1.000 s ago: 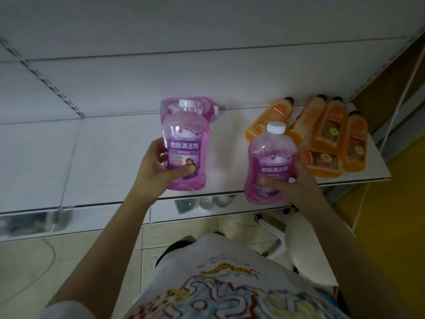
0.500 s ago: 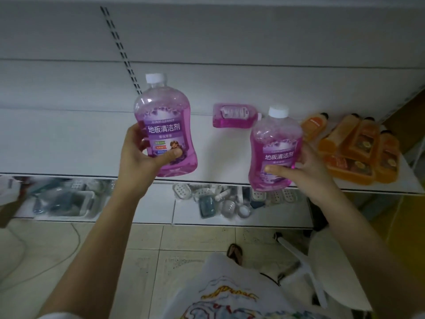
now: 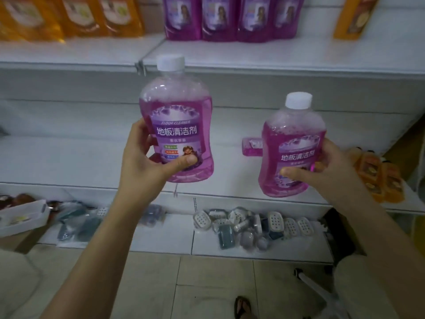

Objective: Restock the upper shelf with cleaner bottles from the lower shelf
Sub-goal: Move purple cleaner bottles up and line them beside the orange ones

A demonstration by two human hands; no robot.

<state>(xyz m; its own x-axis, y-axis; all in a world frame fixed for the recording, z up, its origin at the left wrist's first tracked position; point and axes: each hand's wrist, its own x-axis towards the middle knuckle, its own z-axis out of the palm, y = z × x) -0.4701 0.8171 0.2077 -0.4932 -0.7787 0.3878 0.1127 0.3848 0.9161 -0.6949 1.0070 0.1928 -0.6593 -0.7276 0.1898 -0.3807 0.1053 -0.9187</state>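
Observation:
My left hand (image 3: 142, 162) grips an upright purple floor cleaner bottle (image 3: 176, 111) with a white cap, thumb across its label. Its cap reaches the front edge of the upper shelf (image 3: 253, 58). My right hand (image 3: 331, 173) holds a second purple cleaner bottle (image 3: 292, 143), lower and to the right, in front of the lower shelf (image 3: 69, 157). Several purple bottles (image 3: 230, 17) stand in a row on the upper shelf. One more purple bottle (image 3: 251, 146) lies on its side on the lower shelf, partly hidden behind the right bottle.
Orange bottles (image 3: 69, 17) stand at the upper shelf's left and another orange bottle (image 3: 355, 17) at its right. More orange bottles (image 3: 379, 178) lie on the lower shelf's right end. Soap dishes (image 3: 248, 224) and a white tray (image 3: 20, 217) fill the bottom shelf.
Both hands have lifted their bottles up from the lower shelf, the left one higher. My view has tilted up, and the upper shelf with its bottles has come into sight.

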